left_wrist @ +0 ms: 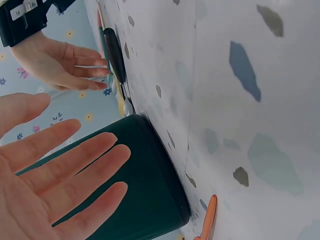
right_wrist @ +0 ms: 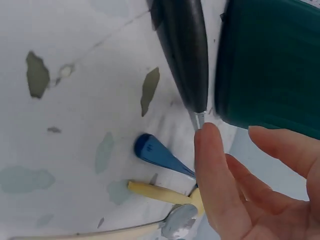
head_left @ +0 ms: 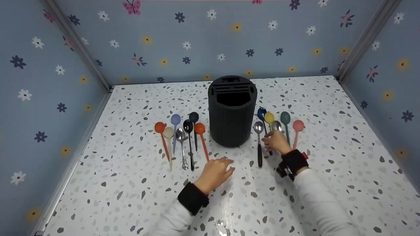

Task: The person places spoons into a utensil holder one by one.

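My right hand [head_left: 276, 143] hovers by the right group of spoons, fingers apart and loosely bent. Its fingertips are close to the neck of a silver spoon with a black handle [head_left: 260, 155]; touching or not, I cannot tell. Partly under this hand lie a blue spoon [head_left: 262, 113], a yellow spoon [head_left: 269, 117] and a silver-bowled spoon [head_left: 276, 125]. My left hand [head_left: 212, 175] holds nothing, its fingers spread just in front of an orange spoon [head_left: 200, 128]. Between the two groups stands a dark, upright utensil holder [head_left: 231, 126] with slots in its top.
A green spoon [head_left: 285, 117] and a pink spoon [head_left: 298, 125] lie farthest right. On the left are several more spoons, among them a red-orange one [head_left: 159, 127], a beige one [head_left: 169, 132] and a black one [head_left: 188, 126]. Flower-patterned panels [head_left: 197, 39] enclose the speckled table [head_left: 131, 203].
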`<state>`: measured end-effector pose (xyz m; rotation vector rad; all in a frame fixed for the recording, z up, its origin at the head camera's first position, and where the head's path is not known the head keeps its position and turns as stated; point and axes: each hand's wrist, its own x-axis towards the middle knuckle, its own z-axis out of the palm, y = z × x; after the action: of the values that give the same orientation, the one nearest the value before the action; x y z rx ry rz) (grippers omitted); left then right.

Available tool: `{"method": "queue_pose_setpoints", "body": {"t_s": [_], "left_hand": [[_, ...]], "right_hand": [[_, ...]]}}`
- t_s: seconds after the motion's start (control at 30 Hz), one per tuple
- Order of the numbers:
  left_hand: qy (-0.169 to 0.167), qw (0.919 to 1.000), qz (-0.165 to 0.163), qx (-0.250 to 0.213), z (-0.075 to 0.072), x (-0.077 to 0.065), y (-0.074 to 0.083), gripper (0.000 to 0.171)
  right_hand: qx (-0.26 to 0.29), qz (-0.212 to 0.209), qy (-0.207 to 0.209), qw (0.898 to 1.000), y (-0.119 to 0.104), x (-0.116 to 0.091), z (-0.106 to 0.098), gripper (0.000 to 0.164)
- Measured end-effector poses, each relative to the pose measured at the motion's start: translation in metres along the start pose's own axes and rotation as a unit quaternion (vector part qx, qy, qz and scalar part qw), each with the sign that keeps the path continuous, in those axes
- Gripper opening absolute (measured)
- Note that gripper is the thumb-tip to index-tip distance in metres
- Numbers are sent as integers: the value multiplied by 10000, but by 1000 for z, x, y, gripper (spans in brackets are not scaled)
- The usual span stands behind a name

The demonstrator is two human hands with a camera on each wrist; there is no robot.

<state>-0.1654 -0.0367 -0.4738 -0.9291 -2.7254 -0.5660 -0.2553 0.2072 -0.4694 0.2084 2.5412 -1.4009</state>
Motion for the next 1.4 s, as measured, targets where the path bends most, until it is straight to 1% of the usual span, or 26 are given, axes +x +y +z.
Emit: {"method": "queue_pose_setpoints", "body": {"t_s": [0.1,0.3,0.43,0.57,0.63,0.7,0.83,0.93,1.0,1.07,1.13,1.27,1.4], "left_hand": [[-178,9996,-94,-180,1,3,2,24],[-519,9979,-225,-312,5,6,8,25],[-693,9966,-284,-355,8,8,13,26],[-805,9956,-290,-369,11,10,16,26],[-819,9954,-287,-401,12,10,16,26],[-812,9954,-263,-427,13,11,16,26],[-838,9950,-259,-481,14,10,15,28],[-922,9938,-330,-516,17,10,15,33],[-979,9929,-396,-539,18,10,15,37],[-1016,9923,-438,-555,19,11,15,39],[-1053,9915,-470,-598,19,12,14,40],[-1179,9891,-568,-668,20,13,11,39],[-1278,9867,-646,-764,20,13,7,37]], "right_hand": [[35,92,-6,10000,2,5,3,28],[-287,257,64,9992,6,13,10,23],[-531,132,161,9984,8,18,14,23],[-717,-103,280,9970,10,22,17,23],[-620,-96,301,9976,11,23,17,21],[-412,-112,244,9988,12,23,16,21],[63,208,64,9997,13,25,16,16],[140,537,27,9985,11,25,17,15],[155,671,-43,9976,11,27,18,13],[102,723,-69,9973,7,26,18,15],[138,751,-133,9970,8,27,18,12],[398,796,-233,9958,7,26,18,7],[661,809,-354,9939,8,25,18,6]]}}
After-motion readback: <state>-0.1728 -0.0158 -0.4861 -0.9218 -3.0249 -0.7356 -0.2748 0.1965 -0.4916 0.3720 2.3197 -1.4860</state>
